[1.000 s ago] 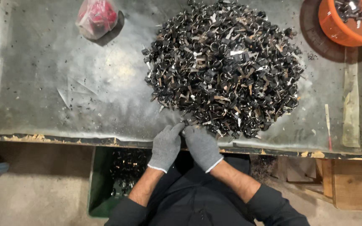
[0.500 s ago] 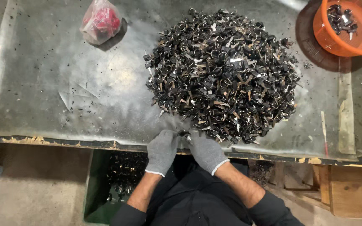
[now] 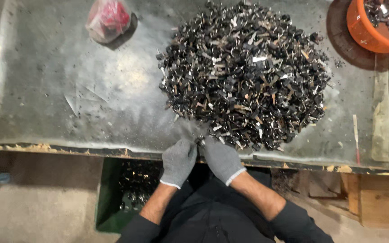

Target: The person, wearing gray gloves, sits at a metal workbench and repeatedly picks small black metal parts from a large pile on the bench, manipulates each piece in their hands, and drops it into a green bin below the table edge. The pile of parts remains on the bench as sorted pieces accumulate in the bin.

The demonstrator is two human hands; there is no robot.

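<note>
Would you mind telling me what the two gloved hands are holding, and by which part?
The left hand and right hand meet on one small dark piece at the pile's near edge; which part is gripped cannot be told.

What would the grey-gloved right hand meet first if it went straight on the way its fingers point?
Probably the near edge of the big heap of small black and silvery metal pieces; the right hand points up and slightly left, toward the heap's near-left fringe, almost touching.
</note>
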